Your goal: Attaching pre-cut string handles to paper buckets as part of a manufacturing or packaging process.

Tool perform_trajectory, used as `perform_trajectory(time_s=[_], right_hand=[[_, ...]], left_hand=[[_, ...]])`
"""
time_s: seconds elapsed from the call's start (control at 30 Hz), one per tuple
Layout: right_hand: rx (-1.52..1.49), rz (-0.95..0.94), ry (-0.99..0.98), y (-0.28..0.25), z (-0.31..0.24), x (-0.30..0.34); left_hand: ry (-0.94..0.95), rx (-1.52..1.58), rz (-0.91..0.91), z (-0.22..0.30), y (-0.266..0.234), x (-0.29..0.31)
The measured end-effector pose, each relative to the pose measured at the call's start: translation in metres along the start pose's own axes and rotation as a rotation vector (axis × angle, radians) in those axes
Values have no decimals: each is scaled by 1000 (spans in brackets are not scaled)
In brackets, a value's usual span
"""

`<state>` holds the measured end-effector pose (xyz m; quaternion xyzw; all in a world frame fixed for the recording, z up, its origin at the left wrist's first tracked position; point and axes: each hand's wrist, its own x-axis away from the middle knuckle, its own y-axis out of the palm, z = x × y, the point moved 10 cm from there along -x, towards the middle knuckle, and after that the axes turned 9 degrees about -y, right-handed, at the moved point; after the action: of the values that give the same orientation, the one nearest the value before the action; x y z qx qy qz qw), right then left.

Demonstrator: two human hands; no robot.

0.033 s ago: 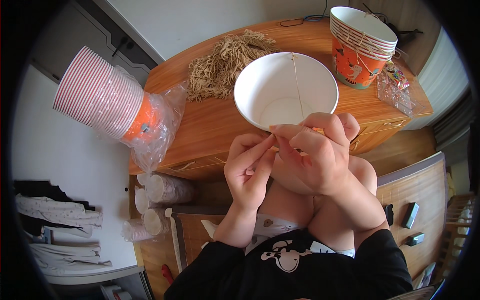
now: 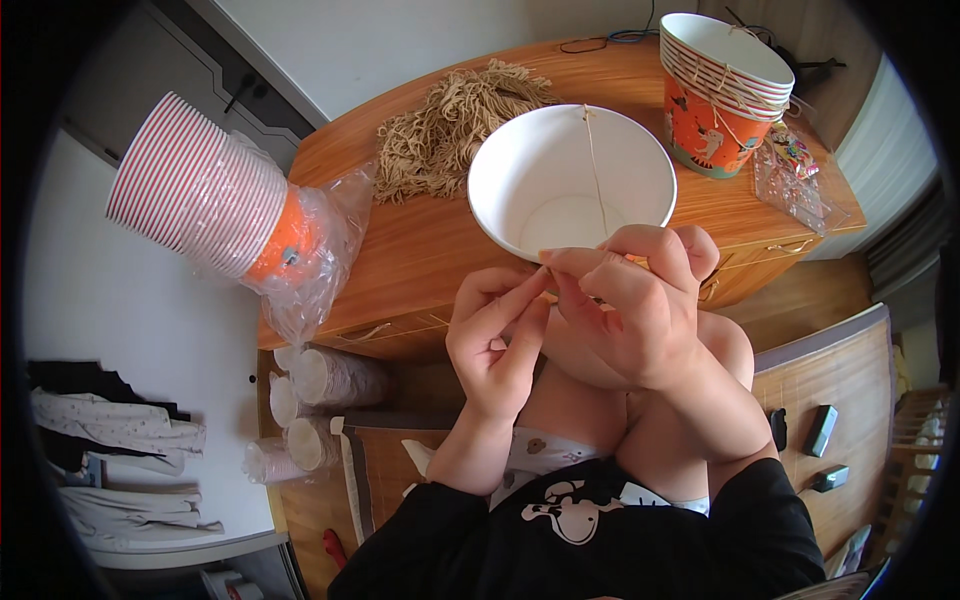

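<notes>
A large white-lined paper bucket (image 2: 510, 185) stands at the table's near edge, its mouth tilted toward me. A thin tan string (image 2: 596, 170) is fixed at its far rim and runs down across the inside, passing behind my right hand. My right hand (image 2: 635, 305) is closed in a pinch at the near rim, with the string leading into it. Against its fingertips, my left hand (image 2: 500, 340) is pinched too; whatever lies between its fingers is hidden. Behind the bucket on the left lies a tangled heap of tan strings (image 2: 460, 125).
Nested orange buckets with string handles (image 2: 715, 120) stand at the back right beside a clear plastic bag (image 2: 790, 190). On the left, a tall stack of buckets (image 2: 200, 190) leans in clear wrap (image 2: 335, 250). Wrapped stacks (image 2: 340, 375) lie below the wooden table (image 2: 400, 270).
</notes>
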<state>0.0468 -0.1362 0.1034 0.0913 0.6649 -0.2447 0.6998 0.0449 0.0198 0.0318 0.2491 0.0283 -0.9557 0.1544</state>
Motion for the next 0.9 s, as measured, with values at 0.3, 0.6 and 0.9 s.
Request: perform_trajectory(time_s=[0.3,0.6,0.9], right_hand=[[14,-193,-77,1,-7,-8],[33,-279,138,-11,5,-6],[-371,-222,455,-6,21,21]], left_hand=[[260,-441,139,34,8,-17],[272,-546,142,36,10,-18],[313,-653,170,42,16,-18]])
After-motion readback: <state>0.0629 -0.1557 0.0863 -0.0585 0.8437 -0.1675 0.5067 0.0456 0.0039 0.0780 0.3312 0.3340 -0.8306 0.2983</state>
